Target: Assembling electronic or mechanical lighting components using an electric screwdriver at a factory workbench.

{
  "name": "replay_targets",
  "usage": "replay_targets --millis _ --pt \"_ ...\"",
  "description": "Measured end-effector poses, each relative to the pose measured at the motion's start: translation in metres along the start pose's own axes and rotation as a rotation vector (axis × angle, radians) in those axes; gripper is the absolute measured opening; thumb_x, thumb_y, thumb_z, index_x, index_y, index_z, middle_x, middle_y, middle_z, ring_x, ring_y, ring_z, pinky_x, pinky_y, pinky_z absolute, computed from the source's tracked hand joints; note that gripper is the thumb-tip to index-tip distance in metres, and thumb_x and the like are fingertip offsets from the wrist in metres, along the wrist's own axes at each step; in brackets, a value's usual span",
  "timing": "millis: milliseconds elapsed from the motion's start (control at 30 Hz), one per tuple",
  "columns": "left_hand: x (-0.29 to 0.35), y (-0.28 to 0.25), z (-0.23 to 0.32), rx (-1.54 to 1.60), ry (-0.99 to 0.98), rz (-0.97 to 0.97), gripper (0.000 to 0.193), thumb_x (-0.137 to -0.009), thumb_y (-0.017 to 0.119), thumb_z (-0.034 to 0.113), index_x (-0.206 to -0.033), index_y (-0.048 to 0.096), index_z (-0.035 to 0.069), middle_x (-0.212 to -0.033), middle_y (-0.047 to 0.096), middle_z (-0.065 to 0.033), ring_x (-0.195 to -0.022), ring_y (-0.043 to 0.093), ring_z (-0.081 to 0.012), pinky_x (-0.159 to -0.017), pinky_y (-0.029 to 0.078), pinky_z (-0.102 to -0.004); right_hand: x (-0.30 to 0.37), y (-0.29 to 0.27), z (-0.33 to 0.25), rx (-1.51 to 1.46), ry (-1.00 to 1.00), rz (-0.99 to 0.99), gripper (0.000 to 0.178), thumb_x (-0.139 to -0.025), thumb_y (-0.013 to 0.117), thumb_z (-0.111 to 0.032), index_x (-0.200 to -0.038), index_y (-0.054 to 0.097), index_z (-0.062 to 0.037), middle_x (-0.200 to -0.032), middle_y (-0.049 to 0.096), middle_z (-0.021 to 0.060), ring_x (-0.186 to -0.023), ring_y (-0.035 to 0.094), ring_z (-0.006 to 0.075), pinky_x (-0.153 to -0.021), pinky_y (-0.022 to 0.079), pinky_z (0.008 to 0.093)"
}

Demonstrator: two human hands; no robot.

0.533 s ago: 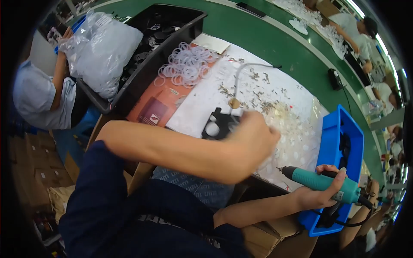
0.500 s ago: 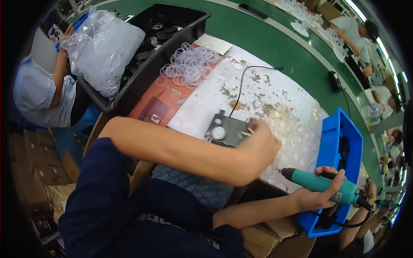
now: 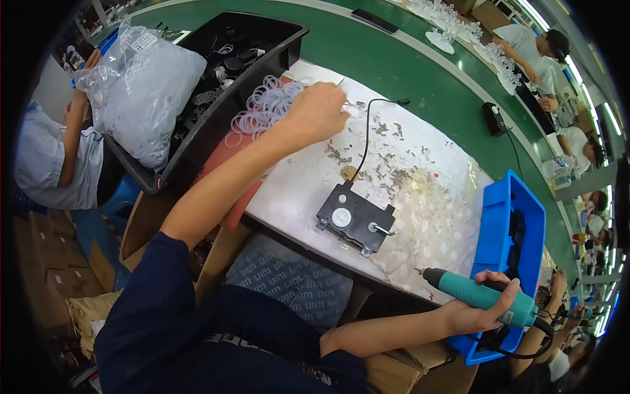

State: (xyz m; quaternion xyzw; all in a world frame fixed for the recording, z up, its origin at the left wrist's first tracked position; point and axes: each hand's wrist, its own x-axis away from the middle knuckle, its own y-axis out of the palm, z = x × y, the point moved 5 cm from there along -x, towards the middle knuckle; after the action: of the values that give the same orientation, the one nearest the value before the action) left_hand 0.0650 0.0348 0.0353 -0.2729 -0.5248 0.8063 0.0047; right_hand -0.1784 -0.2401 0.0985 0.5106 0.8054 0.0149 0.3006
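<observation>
My left hand (image 3: 317, 113) reaches across to the far side of the white work surface (image 3: 282, 197), beside a pile of clear plastic rings (image 3: 266, 105). Its fingers are curled downward, and whatever they hold is hidden. In my right hand (image 3: 476, 316) is a teal electric screwdriver (image 3: 479, 293), its bit pointing left, above the near right part of the surface. Between the hands lies a black box-shaped assembly (image 3: 357, 218) with a white round wheel, a bent metal crank and a black cable. Neither hand touches it.
Small metal screws or pins (image 3: 400, 177) and translucent plastic parts (image 3: 436, 226) are scattered over the surface. A blue bin (image 3: 485, 230) stands at right. A black crate (image 3: 180, 154) at left holds dark parts and a bulging plastic bag (image 3: 154, 98). Other people work around the green table (image 3: 426, 79).
My left hand has left the black assembly and moved far and left to the rings. The assembly's crank now shows. My right hand still holds the screwdriver in nearly the same place.
</observation>
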Motion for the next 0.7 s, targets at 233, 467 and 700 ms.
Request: replay_targets --millis 233,467,700 --pt "0.005 -0.002 -0.011 0.235 -0.006 0.103 0.016 -0.077 0.063 0.010 -0.084 0.068 -0.002 -0.081 0.064 -0.0189 -0.075 0.063 -0.0337 -0.070 0.050 -0.0389 0.006 0.012 -0.005 0.037 -0.053 -0.048 0.025 -0.085 0.055 -0.019 -0.090 0.044 0.0025 -0.065 0.050 0.0148 -0.052 0.046 0.0187 -0.048 0.040 0.0260" --pt "0.056 -0.066 0.048 0.771 -0.047 0.071 0.011 -0.077 0.067 0.000 -0.088 0.069 -0.002 -0.072 0.065 -0.0095 -0.059 0.061 -0.0117 -0.054 0.047 -0.0221 0.008 0.022 -0.010 0.082 -0.101 -0.094 0.027 -0.082 0.055 -0.020 -0.090 0.044 0.0032 -0.064 0.052 0.0154 -0.048 0.046 0.0187 -0.043 0.039 0.0257" --pt "0.095 -0.038 0.051 0.851 -0.227 -0.255 0.012 -0.080 0.064 -0.002 -0.091 0.067 -0.007 -0.079 0.065 -0.0081 -0.066 0.060 -0.0098 -0.060 0.049 -0.0203 0.013 0.025 -0.008 0.036 -0.094 -0.147 0.028 -0.080 0.057 -0.020 -0.089 0.043 0.0023 -0.064 0.052 0.0158 -0.047 0.046 0.0191 -0.041 0.039 0.0255"
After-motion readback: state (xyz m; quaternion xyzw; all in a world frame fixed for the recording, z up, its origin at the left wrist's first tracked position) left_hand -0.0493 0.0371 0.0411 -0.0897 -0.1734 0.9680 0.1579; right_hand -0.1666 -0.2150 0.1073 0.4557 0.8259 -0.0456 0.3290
